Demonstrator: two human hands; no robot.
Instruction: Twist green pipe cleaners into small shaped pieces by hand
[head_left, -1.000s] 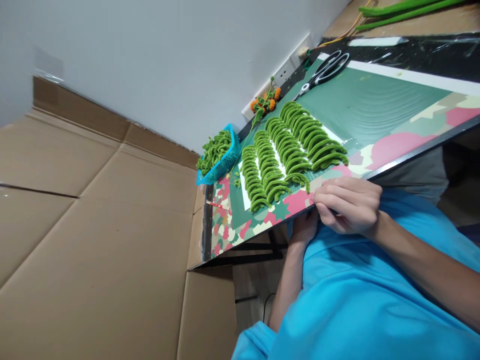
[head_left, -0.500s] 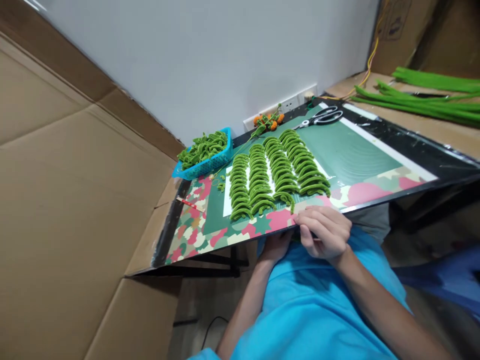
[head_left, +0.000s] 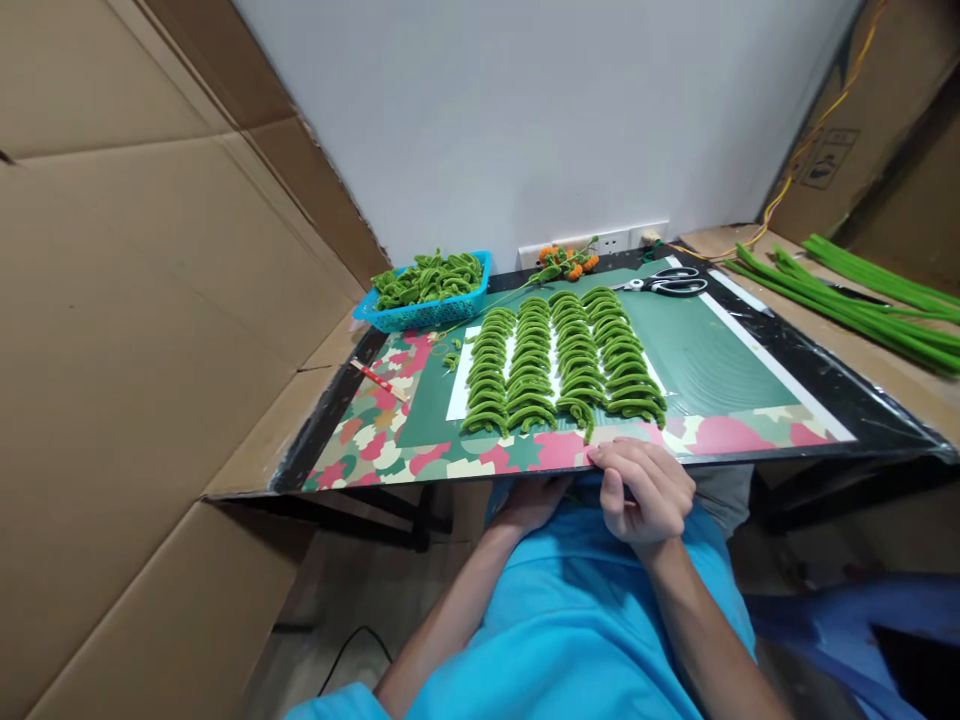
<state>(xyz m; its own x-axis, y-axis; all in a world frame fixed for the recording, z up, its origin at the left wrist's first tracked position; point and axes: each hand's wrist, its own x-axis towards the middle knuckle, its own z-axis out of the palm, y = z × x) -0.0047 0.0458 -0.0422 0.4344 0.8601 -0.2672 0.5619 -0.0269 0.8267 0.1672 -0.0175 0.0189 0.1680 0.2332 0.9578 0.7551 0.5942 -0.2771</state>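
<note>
Curved green fuzzy pieces [head_left: 531, 362], like bent pipe cleaners, lie in several neat rows on a white sheet [head_left: 459, 392] over the green mat [head_left: 430, 410]. One loose piece [head_left: 589, 430] hangs out of a row toward the table's front edge. My right hand [head_left: 649, 490] is at that edge, close to the loose piece, its fingers curled together; anything inside them is hidden. Below the edge, in front of the blue shirt, is my left hand [head_left: 532, 502], its fingers covered by the tabletop.
A blue basket [head_left: 420, 316] heaped with green pieces stands at the back left. Behind the rows lie orange flowers [head_left: 574, 262] and black-handled scissors [head_left: 667, 283]. Long green stems [head_left: 840, 305] lie far right. A red-and-white strip [head_left: 379, 380] is at left. Cardboard [head_left: 150, 300] walls the left side.
The view has shifted and levelled, so the table shows less tilted. Both hands keep about the same place at the table's edge, and the rows look unchanged.
</note>
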